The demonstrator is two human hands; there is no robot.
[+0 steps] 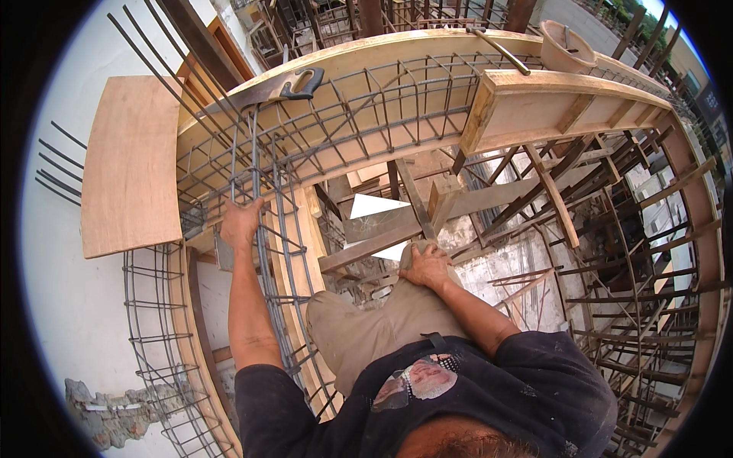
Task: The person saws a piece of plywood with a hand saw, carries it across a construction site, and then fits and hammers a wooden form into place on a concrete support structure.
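Note:
My left hand (240, 223) grips the lengthwise bars of a rebar cage (294, 252) at my left side, its fingers wrapped over the steel. My right hand (427, 266) rests on the raised knee of my khaki trousers (359, 336), fingers apart. Ahead of the left hand, a handsaw (298, 84) with a black handle lies across the top of the rebar and formwork. A plywood panel (131, 168) lies to the left of that hand, over another rebar cage (156, 320). A timber form board (305, 200) runs beside the bars that I hold.
A long curved plywood form (405, 46) with rebar inside crosses ahead. A braced panel (565, 103), metal bar (500, 49) and plastic bucket (565, 46) are at the upper right. Below me are timber props (550, 191) over a drop, with more scaffolding rightward. A white wall (61, 252) stands left.

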